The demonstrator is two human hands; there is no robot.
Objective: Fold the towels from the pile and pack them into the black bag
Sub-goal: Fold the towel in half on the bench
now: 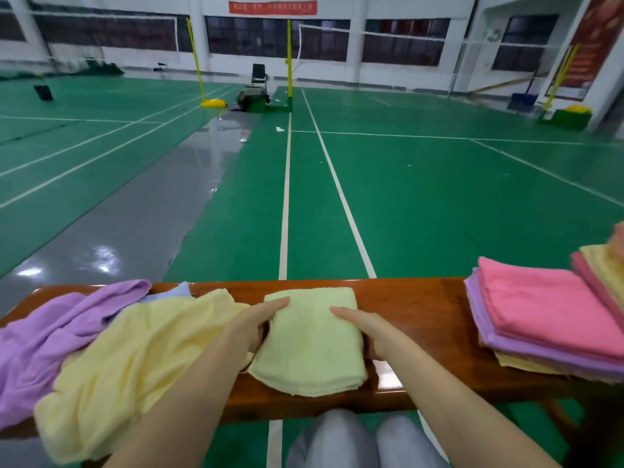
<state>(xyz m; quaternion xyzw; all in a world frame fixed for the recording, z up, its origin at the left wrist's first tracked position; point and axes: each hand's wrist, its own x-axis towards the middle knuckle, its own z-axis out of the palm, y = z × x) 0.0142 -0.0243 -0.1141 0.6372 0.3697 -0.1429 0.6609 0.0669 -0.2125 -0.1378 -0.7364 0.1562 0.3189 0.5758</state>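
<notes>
Head view, read from left to right. No brand or label shows on any cloth; the only writing I can find is on the red banner (273, 7) at 12 o'clock on the far wall, and its characters are too blurred to read.

At 9 o'clock a crumpled purple towel (50, 332) lies on the wooden bench (415, 309), its near edge under an unfolded yellow towel (118, 373) that drapes over the bench's near edge toward 7 o'clock. A corner of pale blue cloth (175, 292) shows just behind them.

At 6 o'clock the folded pale green towel (310, 339) lies flat on the bench. My left hand (256, 324) comes in from 7 o'clock and holds its left edge, thumb on top, curled fingers tucked at the fold. My right hand (364, 329) comes in from 5 o'clock and rests on the right edge, forefinger straight and pointing toward 11 o'clock; I cannot tell whether the other fingers wrap under the cloth.

At 3 o'clock stands a stack of folded towels (547, 315), pink on top, purple and yellow beneath, well apart from the green one. The black bag does not show on the bench.
</notes>
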